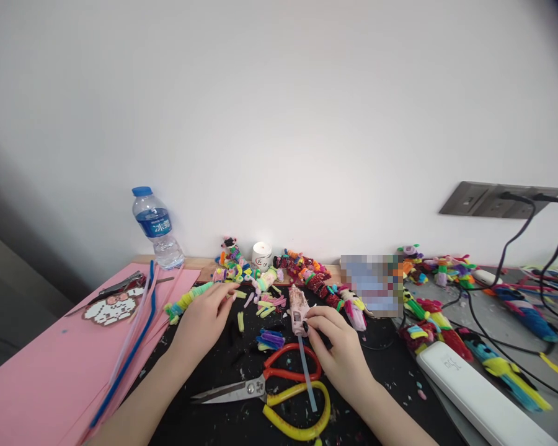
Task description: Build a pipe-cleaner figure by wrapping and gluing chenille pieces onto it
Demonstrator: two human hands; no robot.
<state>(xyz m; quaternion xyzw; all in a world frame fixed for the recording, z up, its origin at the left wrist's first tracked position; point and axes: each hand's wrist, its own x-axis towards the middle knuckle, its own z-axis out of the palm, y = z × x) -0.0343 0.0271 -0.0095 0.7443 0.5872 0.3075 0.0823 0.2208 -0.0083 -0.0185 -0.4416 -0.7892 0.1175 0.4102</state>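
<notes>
Head view: right hand (331, 337) grips a pink glue gun (298, 310); left hand (204, 316) pinches a green pipe cleaner (186, 301) at ten o'clock, scissors (260, 387) crowding the near table edge.

On the table (214, 427), the glue gun (298, 313) lies in the middle, with the right hand (337, 347) on its near end. The left hand (204, 319) rests to its left, touching a pipe-cleaner piece (186, 301). Two pairs of scissors (279, 387) lie near, between the forearms. The water bottle (157, 229) stands far left, behind the paper sheets (41, 371). The power strip (478, 393) lies near right.
</notes>
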